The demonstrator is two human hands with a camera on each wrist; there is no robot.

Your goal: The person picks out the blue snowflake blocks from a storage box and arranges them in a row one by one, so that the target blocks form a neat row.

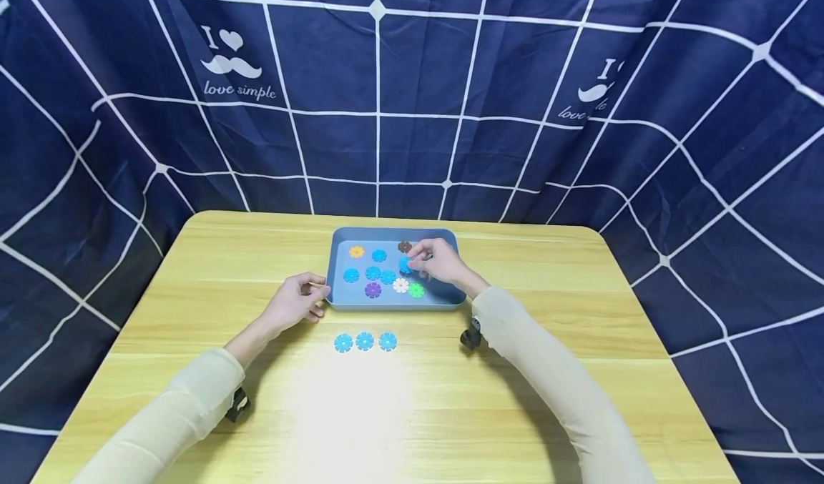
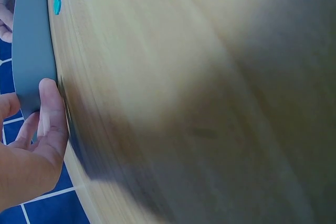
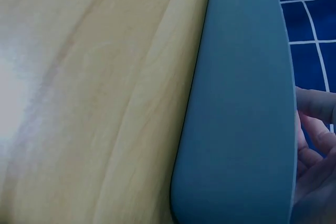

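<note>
Blue disc (image 1: 405, 264) was near the middle of the head frame, over the tray (image 1: 395, 307), with a brown disc (image 1: 404, 247) just above it and a white disc (image 1: 400, 285) below. Other pieces (orange (image 1: 356, 252), purple (image 1: 373, 290) and green (image 1: 416, 290) among them) lay about in the tray; three discs (image 1: 365, 341) sat at lower centre on the table (image 1: 515, 398). The right hand (image 1: 438, 261), nearly closed, pinched the blue disc and blocked part of the tray's right side. The left hand (image 1: 297, 301) gripped the tray's left edge. The left wrist view showed its finger against the outer wall; in the right wrist view that wall hid the disc.
</note>
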